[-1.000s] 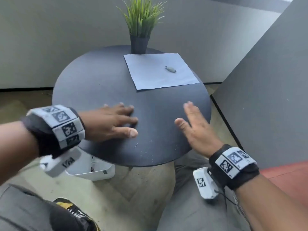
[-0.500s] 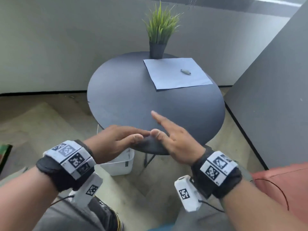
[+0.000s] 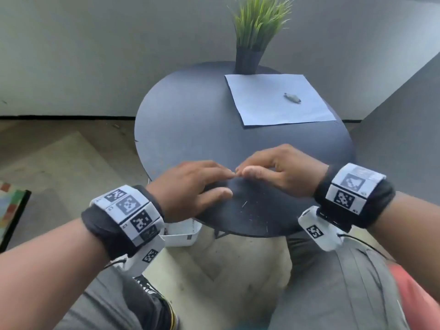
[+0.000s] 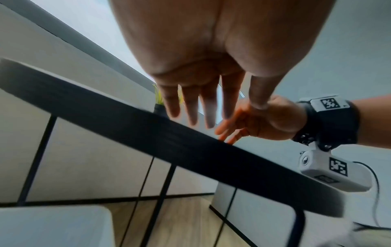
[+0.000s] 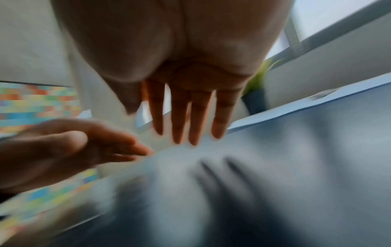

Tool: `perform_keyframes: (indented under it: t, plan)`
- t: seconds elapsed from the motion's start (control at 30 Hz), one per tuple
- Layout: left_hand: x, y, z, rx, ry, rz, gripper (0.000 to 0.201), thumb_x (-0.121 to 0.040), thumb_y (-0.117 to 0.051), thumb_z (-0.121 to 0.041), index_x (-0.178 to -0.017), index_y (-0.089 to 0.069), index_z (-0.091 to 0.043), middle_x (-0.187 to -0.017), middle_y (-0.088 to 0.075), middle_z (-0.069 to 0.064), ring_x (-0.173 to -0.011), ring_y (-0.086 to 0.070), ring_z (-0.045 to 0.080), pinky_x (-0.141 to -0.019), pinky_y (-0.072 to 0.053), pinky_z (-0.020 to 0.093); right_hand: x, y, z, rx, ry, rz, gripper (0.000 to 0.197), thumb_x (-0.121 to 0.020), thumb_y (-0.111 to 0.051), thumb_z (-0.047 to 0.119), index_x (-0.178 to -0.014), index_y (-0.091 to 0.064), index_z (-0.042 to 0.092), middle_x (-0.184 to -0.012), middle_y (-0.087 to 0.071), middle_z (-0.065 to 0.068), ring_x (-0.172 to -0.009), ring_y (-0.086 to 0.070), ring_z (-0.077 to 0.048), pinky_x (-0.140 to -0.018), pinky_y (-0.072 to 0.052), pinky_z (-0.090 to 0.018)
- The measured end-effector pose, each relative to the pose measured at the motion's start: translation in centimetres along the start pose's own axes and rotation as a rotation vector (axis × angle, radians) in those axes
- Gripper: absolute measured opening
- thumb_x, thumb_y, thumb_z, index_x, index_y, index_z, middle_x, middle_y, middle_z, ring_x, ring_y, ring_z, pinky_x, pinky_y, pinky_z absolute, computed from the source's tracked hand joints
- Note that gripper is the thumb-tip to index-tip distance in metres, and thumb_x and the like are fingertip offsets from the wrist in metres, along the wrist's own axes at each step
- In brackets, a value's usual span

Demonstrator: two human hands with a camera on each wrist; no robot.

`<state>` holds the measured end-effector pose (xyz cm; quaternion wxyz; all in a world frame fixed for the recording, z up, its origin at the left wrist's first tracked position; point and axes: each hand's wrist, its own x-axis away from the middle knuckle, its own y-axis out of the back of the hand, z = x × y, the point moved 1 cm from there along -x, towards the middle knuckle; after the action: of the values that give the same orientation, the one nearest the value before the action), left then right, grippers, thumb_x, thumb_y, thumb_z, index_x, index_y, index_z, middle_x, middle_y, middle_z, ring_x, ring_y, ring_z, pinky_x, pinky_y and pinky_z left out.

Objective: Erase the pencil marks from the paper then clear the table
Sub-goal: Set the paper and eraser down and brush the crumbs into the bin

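Observation:
A white sheet of paper (image 3: pixel 273 103) lies at the far right of the round dark table (image 3: pixel 185 129). On the paper rests a small grey eraser (image 3: pixel 292 98). My left hand (image 3: pixel 214 179) and right hand (image 3: pixel 257 167) are over the near part of the table, far from the paper, with their fingertips meeting. Neither holds anything. The left wrist view shows the left fingers (image 4: pixel 198 108) straight above the table edge (image 4: pixel 148 127). The blurred right wrist view shows the right fingers (image 5: pixel 190 117) straight over the tabletop. Tiny pale crumbs (image 3: pixel 245 203) speckle the table's near rim.
A potted green plant (image 3: pixel 247 60) stands at the table's far edge, just behind the paper. A white bin (image 3: pixel 181 234) sits on the floor under the table's near left side. A grey panel (image 3: pixel 404 115) rises at the right.
The hands, spread apart on the table a second ago, have come together until their fingertips touch. The paper and eraser have not moved.

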<state>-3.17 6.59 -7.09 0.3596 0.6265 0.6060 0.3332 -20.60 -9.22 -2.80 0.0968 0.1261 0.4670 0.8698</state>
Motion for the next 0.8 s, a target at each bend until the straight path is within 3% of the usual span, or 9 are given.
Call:
perform_keyframes:
  t: [0.07,0.13,0.2,0.3,0.4,0.53,0.6,0.7,0.8]
  plan:
    - [-1.0,0.1,0.8,-0.168,0.173,0.009,0.092,-0.077,-0.015,-0.082,-0.149,-0.044,-0.032,-0.162,-0.031,-0.006,-0.151,-0.02,0.014,-0.123,-0.019,0.043,-2.1,1.3,-2.8,0.162,-0.252,-0.121,0.041,-0.097,-0.05,0.045,-0.134,-0.056,0.028,-0.139,-0.055,0.004,-0.128,-0.049,-0.017,-0.111,-0.034,-0.033]
    - [-1.3,0.0,1.1,-0.248,0.179,0.171,0.113,-0.065,0.0,-0.095,-0.15,-0.039,-0.032,-0.166,-0.018,-0.002,-0.154,-0.009,0.017,-0.125,-0.01,0.045,-2.7,0.3,-3.9,0.408,-0.391,0.083,0.063,-0.095,-0.041,0.058,-0.149,-0.032,0.026,-0.159,-0.023,-0.003,-0.146,-0.021,-0.026,-0.118,-0.021,-0.04]
    - [-0.9,0.3,1.0,-0.064,0.021,0.214,0.094,-0.079,-0.008,-0.089,-0.125,-0.064,-0.03,-0.142,-0.054,-0.005,-0.139,-0.043,0.016,-0.114,-0.034,0.044,-2.0,-1.4,-2.6,0.487,-0.192,0.247,0.07,-0.093,-0.036,0.065,-0.152,-0.026,0.027,-0.163,-0.011,0.0,-0.15,-0.009,-0.022,-0.119,-0.019,-0.044]
    - [-1.7,1.9,1.4,0.104,0.0,0.029,0.065,-0.089,-0.037,-0.073,-0.088,-0.074,-0.019,-0.079,-0.07,-0.002,-0.076,-0.064,0.017,-0.075,-0.049,0.038,-1.0,-1.1,-0.6,0.122,0.157,0.2,0.041,-0.096,-0.048,0.052,-0.129,-0.062,0.033,-0.142,-0.053,0.012,-0.135,-0.043,-0.005,-0.112,-0.033,-0.025]
    - [-4.5,3.4,2.9,-0.052,0.185,-0.019,0.056,-0.089,-0.046,-0.07,-0.129,-0.063,-0.035,-0.131,-0.063,-0.005,-0.119,-0.058,0.019,-0.103,-0.041,0.031,-3.1,0.6,-2.9,0.1,-0.049,-0.093,0.041,-0.096,-0.054,0.045,-0.132,-0.059,0.028,-0.136,-0.058,0.007,-0.128,-0.051,-0.013,-0.108,-0.037,-0.029]
    - [-8.1,4.8,5.1,-0.24,0.445,0.201,0.086,-0.092,-0.049,-0.067,-0.16,-0.011,-0.03,-0.169,-0.002,0.002,-0.155,-0.005,0.022,-0.125,-0.009,0.039,-4.0,-0.3,-3.0,0.472,-0.214,0.27,0.078,-0.089,-0.04,0.069,-0.151,-0.026,0.024,-0.161,-0.014,-0.001,-0.148,-0.01,-0.028,-0.118,-0.021,-0.049]
    - [-9.1,5.0,5.8,-0.295,0.482,0.239,0.091,-0.088,-0.043,-0.074,-0.16,-0.007,-0.031,-0.168,0.002,0.005,-0.155,0.0,0.026,-0.124,-0.009,0.046,-3.2,-0.1,-1.4,0.348,-0.005,0.352,0.062,-0.092,-0.045,0.06,-0.144,-0.044,0.026,-0.156,-0.034,0.005,-0.144,-0.024,-0.014,-0.115,-0.026,-0.038]
    - [-9.5,4.8,5.0,-0.372,0.368,0.354,0.084,-0.084,-0.04,-0.079,-0.156,-0.023,-0.038,-0.167,-0.01,0.004,-0.153,-0.009,0.027,-0.122,-0.018,0.048,-3.4,2.2,-1.4,0.028,-0.007,0.102,0.036,-0.096,-0.054,0.045,-0.127,-0.063,0.031,-0.126,-0.065,0.013,-0.116,-0.056,-0.001,-0.103,-0.04,-0.024]
    - [-9.3,4.8,3.0,-0.234,0.079,0.358,0.053,-0.089,-0.046,-0.072,-0.124,-0.065,-0.037,-0.141,-0.054,-0.007,-0.128,-0.051,0.017,-0.108,-0.038,0.033,-4.1,2.3,-3.9,0.317,-0.254,0.051,0.06,-0.093,-0.045,0.058,-0.144,-0.042,0.026,-0.151,-0.038,-0.002,-0.139,-0.034,-0.022,-0.115,-0.028,-0.039]
